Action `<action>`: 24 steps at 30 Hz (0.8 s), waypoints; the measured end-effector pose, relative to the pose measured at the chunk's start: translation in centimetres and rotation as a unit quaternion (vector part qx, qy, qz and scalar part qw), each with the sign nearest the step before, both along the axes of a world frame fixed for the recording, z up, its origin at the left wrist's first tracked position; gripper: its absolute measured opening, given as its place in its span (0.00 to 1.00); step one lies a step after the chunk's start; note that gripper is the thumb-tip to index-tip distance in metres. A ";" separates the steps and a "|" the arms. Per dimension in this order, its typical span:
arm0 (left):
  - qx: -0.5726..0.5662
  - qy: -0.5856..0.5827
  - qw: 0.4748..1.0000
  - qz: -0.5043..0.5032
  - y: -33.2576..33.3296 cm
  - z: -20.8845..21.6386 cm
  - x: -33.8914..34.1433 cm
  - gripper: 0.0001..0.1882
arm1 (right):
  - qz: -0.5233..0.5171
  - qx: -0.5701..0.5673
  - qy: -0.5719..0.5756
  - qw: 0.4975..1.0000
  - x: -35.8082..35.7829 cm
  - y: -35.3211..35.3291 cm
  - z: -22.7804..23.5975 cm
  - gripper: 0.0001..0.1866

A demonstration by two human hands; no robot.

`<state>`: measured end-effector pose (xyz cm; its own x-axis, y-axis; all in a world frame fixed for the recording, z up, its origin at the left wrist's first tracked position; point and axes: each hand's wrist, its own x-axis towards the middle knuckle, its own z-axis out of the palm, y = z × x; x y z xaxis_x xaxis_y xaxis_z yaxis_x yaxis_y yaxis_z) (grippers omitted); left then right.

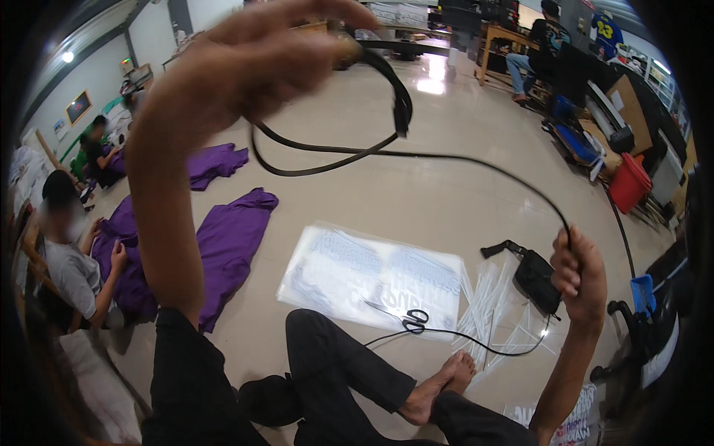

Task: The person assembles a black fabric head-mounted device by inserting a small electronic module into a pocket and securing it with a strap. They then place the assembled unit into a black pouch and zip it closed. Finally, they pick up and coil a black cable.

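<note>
My left hand [268, 63], raised at the upper left and blurred, is closed on a loosely looped black cable [476, 157]. From the loops the cable runs slack across to my right hand [581, 275], whose fingers are wrapped round it. A black cord [506, 353] curves over the floor toward my lap, with a small bright light near its right end; I cannot tell if it joins the held cable. Black-handled scissors [415, 320] lie on a stack of clear plastic bags [349, 260]. Thin white strips [483, 312] and a black pouch [534, 282] lie to their right.
My crossed legs [342, 364] are in front. Purple fabric [230, 245] spreads at the left, where a seated person [74, 260] handles it; other people sit farther back. A red bin [631, 182], blue dustpan [642, 294] and chair base [621, 334] stand at the right.
</note>
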<state>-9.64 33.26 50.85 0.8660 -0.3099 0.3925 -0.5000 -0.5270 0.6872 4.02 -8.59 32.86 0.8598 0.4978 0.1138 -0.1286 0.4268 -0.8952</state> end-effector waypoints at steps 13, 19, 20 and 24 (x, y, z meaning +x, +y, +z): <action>-0.251 0.116 0.961 0.005 -18.4 -13.8 8.6 0.42 | -0.243 -0.230 -0.420 0.843 -6.7 8.4 -3.0 0.22; -0.311 0.179 0.933 -0.009 -17.6 -15.7 10.4 0.28 | -0.286 -0.262 -0.537 0.749 -6.3 9.8 -5.9 0.27; -0.357 0.197 0.912 -0.033 -17.5 -15.8 10.8 0.26 | -0.268 -0.250 -0.519 0.773 -6.5 10.1 -6.3 0.27; -0.477 0.291 0.812 -0.169 -15.3 -16.3 12.3 0.20 | -0.125 -0.214 -0.346 0.905 -7.1 10.3 -9.9 0.21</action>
<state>2.70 17.94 34.55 0.9197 -0.3635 0.1482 0.0507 0.4845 0.8733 -3.08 1.75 22.98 0.7477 0.4235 0.5114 0.5795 -0.0401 -0.8140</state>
